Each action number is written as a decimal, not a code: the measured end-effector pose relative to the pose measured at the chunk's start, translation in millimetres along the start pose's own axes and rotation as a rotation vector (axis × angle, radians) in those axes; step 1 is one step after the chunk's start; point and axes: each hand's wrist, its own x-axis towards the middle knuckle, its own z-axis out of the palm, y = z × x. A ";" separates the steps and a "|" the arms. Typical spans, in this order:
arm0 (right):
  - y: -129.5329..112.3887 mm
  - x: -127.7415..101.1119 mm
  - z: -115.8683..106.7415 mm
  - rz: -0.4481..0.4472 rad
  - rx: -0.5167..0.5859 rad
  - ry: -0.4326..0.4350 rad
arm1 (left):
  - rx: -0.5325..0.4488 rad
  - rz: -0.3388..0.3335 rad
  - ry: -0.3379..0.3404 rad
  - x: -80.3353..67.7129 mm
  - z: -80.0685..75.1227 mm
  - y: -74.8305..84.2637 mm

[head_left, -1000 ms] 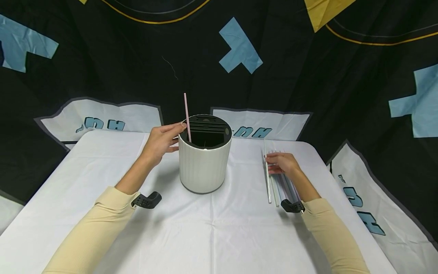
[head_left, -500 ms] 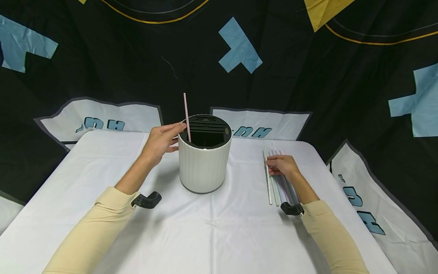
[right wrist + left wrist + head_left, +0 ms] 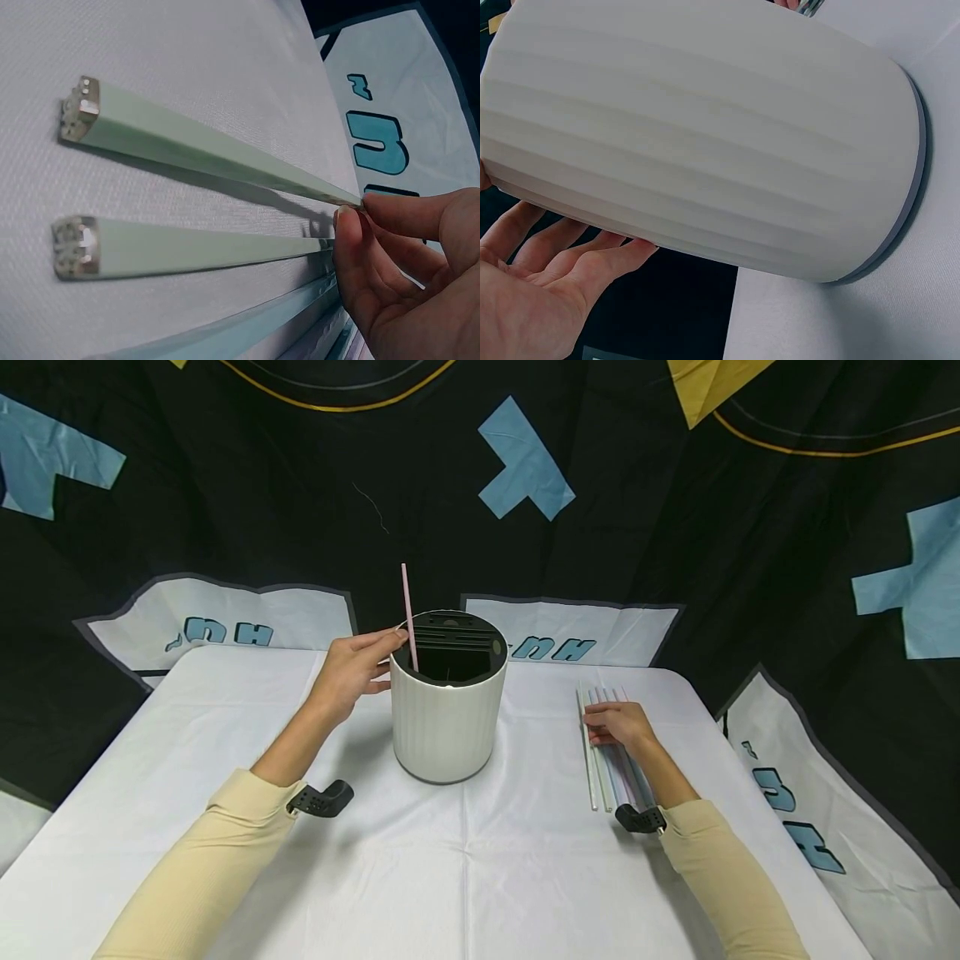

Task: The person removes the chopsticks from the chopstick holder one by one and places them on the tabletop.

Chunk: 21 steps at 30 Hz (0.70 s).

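A white ribbed round holder (image 3: 448, 718) (image 3: 705, 135) with a black slotted insert stands mid-table. One pink stick (image 3: 408, 610) leans upright in it at the left rim. My left hand (image 3: 352, 672) (image 3: 540, 300) rests against the holder's left side, fingers nearly straight and reaching the rim. A row of several pale sticks (image 3: 600, 768) lies flat on the right of the table. My right hand (image 3: 618, 724) (image 3: 405, 262) sits on that row, its curled fingertips pinching the leftmost pale green stick (image 3: 210, 154). A second green stick (image 3: 195, 247) lies beside it.
The table (image 3: 465, 860) is covered by a white cloth. A black backdrop with blue and yellow shapes hangs close behind and around it. Black camera mounts (image 3: 322, 799) sit at both wrists.
The leftmost stick, pushed farther back and askew a second ago, now lies level with the row. My right hand has drawn slightly toward me. The left hand and holder have not moved.
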 end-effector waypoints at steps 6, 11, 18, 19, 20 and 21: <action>1.3 -0.1 -0.1 0.011 -0.014 0.016 | -0.002 -0.001 0.000 -0.1 0.3 0.2; -2.0 -5.1 -2.0 0.001 -0.038 0.046 | 0.003 -0.004 0.002 -0.2 0.6 0.2; -29.4 -17.0 -4.7 -0.080 -0.014 0.032 | 0.011 -0.001 0.000 -0.1 0.1 0.2; -36.5 -19.1 -5.4 -0.087 -0.013 0.024 | 0.012 0.000 0.000 -0.1 0.1 0.1; -44.4 -21.2 -6.0 -0.092 -0.015 0.012 | 0.013 0.001 0.001 -0.1 0.0 0.1; -52.7 -23.5 -6.7 -0.095 -0.017 -0.001 | 0.015 0.003 0.001 -0.2 0.0 0.1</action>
